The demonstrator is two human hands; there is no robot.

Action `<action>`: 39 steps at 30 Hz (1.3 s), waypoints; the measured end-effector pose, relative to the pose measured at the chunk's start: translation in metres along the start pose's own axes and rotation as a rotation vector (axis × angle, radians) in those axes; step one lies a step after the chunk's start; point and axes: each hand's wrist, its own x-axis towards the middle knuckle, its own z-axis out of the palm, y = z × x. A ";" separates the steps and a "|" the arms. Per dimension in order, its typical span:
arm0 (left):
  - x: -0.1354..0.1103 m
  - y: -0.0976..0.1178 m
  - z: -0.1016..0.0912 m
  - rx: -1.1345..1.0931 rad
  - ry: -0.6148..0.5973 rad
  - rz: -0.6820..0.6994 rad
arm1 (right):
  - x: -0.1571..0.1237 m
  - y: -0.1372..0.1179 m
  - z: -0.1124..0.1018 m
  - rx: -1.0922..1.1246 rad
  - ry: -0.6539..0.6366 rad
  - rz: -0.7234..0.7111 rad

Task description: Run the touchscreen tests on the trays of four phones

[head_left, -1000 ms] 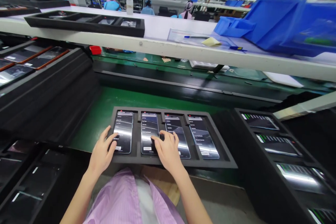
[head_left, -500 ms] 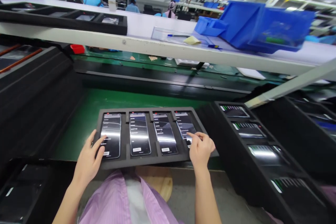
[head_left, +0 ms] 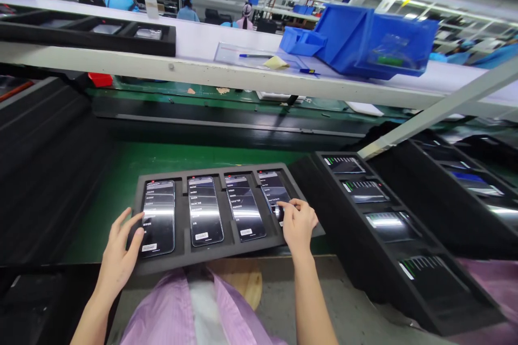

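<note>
Rightward along the tray [head_left: 182, 260] from where it was a second ago, the right hand [head_left: 299, 221] is now reaching over the fourth phone [head_left: 272, 188]. I am watching from afar as its index finger is pointing down at the lit screen; whether it is touching, I cannot tell. Its other fingers are curling inward, and I cannot tell how tightly. The left hand [head_left: 119, 250] is spreading its fingers wide at the tray's left rim, just beside the first phone [head_left: 157, 215]. Between the hands, the second phone [head_left: 205, 210] and the third phone [head_left: 245, 207] are lying in their own compartments, each showing a list. I am seeing the tray sitting askew on the green bench [head_left: 174, 155], in front of the purple smock [head_left: 162, 312]. To the right, a black rack [head_left: 335, 210] is bearing four more phones [head_left: 364, 191].
</note>
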 end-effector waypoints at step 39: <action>0.084 0.008 0.024 -0.415 -0.045 -0.312 | -0.013 -0.136 0.048 -0.046 -0.418 -0.456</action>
